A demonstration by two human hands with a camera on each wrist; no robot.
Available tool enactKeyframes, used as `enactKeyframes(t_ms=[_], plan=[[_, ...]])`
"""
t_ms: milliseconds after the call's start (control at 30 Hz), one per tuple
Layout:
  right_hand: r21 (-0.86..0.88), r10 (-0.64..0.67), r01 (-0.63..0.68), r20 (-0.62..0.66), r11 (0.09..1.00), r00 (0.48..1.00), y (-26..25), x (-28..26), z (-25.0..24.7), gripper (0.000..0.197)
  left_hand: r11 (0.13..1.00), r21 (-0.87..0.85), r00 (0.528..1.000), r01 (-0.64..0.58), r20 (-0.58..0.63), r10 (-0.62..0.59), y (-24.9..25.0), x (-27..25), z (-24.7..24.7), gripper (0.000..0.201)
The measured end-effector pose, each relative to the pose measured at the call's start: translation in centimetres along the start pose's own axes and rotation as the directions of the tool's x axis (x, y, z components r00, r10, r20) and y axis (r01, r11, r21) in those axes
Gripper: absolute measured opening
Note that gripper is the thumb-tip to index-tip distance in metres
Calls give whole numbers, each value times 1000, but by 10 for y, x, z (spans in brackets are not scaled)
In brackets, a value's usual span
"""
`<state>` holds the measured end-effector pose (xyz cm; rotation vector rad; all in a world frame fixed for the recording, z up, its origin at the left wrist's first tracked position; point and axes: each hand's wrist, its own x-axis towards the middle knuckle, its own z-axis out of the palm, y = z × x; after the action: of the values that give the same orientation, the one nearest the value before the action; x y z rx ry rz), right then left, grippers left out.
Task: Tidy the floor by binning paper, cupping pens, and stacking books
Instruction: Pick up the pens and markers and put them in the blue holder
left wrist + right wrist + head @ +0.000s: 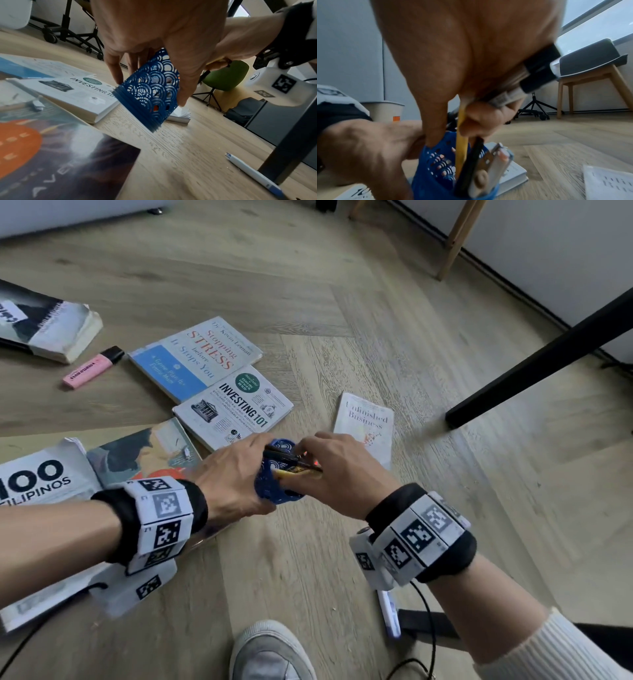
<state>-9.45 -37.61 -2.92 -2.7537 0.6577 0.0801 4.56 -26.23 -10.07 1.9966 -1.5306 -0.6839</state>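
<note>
My left hand (236, 474) grips a blue cut-out pen cup (274, 491), tilted above the floor; in the left wrist view the cup (150, 89) hangs clear of the wood. My right hand (329, 470) holds a bundle of pens (291, 462) whose tips go into the cup mouth; a yellow pencil (462, 150), dark pens and a white one (489, 169) show in the right wrist view. Books lie scattered: "Investing 101" (236, 405), "Stopping Stress" (195, 354), "Unfinished Business" (366, 422), "100 Filipinos" (37, 474). A pink highlighter (92, 368) lies at the left.
A white-and-blue pen (252, 171) lies on the floor beside a black table leg (534, 364). My shoe (270, 652) is at the bottom. A beige bin (385, 111) stands behind; chairs (587, 75) and a wooden leg (455, 237) stand along the wall.
</note>
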Motion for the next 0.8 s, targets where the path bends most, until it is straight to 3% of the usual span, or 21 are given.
enactKeyframes(t_ms=[100, 167, 267, 367, 433, 500, 567, 600, 633, 667, 700, 733, 800], plan=[[173, 41, -23, -97, 985, 994, 6, -3, -11, 35, 1000, -21, 1000, -9, -17, 9, -4, -4, 2, 75], [229, 70, -60, -35, 972, 997, 11, -6, -16, 22, 999, -31, 999, 11, -39, -12, -6, -6, -1, 74], [100, 6, -12, 62, 995, 998, 6, -5, -12, 17, 999, -40, 999, 1, -48, -3, -4, -6, -5, 70], [21, -55, 54, 80, 998, 995, -10, 3, -6, 23, 998, -44, 999, -35, -1, 35, -1, -6, -7, 69], [110, -14, 9, 40, 994, 999, -12, 4, -10, 27, 998, -46, 999, -51, 7, 52, -2, -6, -5, 72], [321, 130, -100, -74, 942, 989, -4, 2, -18, 25, 997, -58, 999, -44, -4, 44, -3, -7, -5, 72], [437, 332, -225, -186, 871, 925, 16, -8, -18, 22, 997, -65, 999, -28, -44, 25, -5, -8, -8, 69], [390, 412, -311, -209, 867, 887, 27, -16, -15, 22, 998, -62, 998, -16, -67, 12, -6, -8, -10, 68], [246, 470, -423, -178, 872, 865, 40, -27, -7, 22, 998, -56, 996, -4, -89, -1, -8, -8, -12, 68], [21, 526, -525, -71, 851, 848, 50, -39, 5, 24, 999, -50, 994, 6, -105, -12, -10, -7, -14, 69], [-211, 594, -565, 109, 797, 797, 58, -53, 20, 29, 999, -47, 993, 16, -117, -21, -12, -7, -15, 70], [-390, 655, -537, 304, 748, 691, 65, -66, 37, 37, 999, -45, 991, 25, -129, -30, -14, -7, -17, 70], [-526, 705, -469, 547, 709, 452, 72, -88, 68, 46, 999, -29, 990, 38, -132, -42, -20, -6, -20, 72]])
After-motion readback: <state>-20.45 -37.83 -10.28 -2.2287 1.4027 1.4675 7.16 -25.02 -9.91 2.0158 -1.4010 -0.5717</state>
